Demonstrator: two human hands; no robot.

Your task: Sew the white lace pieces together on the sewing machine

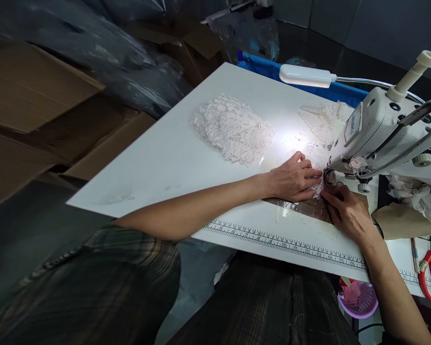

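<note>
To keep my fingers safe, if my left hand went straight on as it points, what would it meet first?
Probably the dark metal parts at the needle end of the sewing machine, just beyond your left hand; exact depth is unclear.

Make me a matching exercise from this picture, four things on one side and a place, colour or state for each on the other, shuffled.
Things:
1. Left hand
2. Lace pile
3. Lamp
4. Basket

Descriptions:
A. Purple, seen below the near edge of the tabletop
B. White, on a flexible metal neck
C. Fingers on fabric close to the sewing machine
D. Heaped on the tabletop, apart from both hands

Right pairs: 1-C, 2-D, 3-B, 4-A.
</note>
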